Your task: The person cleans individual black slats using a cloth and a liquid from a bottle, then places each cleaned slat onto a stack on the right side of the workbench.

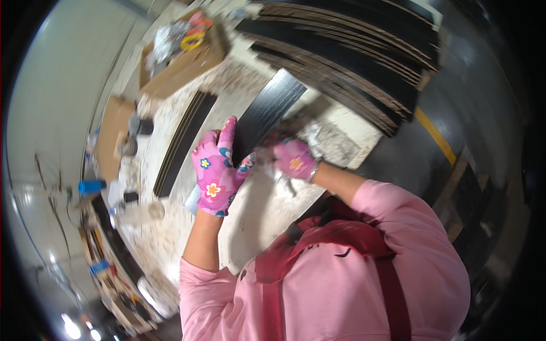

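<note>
My left hand (218,173), in a pink flowered glove, grips a black plank (268,108) with a wood-grain surface. Its thumb is on the near side of the plank, and the other fingers lie along the left edge. The plank slants away to the upper right over the pale worktable (250,213). To the right of the plank's near part is my right hand (296,159), gloved alike and blurred. Its fingers look curled in, and whatever they hold is smeared. A small whitish object (286,184) lies just below that hand.
Several black planks with brown edges form a large stack (347,51) at the far right. A smaller stack (185,145) lies left of my left hand. A cardboard box (185,68) of mixed items stands far left. Beyond the table's right edge, the dark floor has a yellow line (435,135).
</note>
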Tool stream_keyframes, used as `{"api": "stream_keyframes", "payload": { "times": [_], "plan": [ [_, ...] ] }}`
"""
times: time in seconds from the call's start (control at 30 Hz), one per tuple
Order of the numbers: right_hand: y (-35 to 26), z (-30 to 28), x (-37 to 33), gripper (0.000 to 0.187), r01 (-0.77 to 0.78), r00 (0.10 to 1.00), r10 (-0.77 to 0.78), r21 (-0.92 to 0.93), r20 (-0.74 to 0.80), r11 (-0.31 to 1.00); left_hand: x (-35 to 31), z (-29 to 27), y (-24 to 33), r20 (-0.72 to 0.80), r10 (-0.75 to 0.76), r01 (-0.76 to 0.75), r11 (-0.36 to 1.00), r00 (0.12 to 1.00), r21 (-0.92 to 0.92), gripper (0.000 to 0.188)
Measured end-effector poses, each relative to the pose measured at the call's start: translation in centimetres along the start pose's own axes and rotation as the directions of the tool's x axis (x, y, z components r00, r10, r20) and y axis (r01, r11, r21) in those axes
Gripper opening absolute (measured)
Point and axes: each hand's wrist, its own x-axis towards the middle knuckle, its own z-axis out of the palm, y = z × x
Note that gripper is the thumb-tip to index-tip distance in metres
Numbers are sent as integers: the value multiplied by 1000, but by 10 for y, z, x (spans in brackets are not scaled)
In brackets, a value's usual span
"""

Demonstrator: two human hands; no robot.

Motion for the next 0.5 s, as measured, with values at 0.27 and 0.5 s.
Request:
{"api": "stream_keyframes", "payload": {
  "times": [0.27,0.5],
  "plan": [
    [35,-7,-34,36,-296,827,517,609,-223,736,-137,54,-72,231,-483,481,874,844,68,74],
    [2,-31,-19,42,-198,913,240,157,-330,968,-160,60,-86,189,-510,537,832,839,-141,71]
  ]
}}
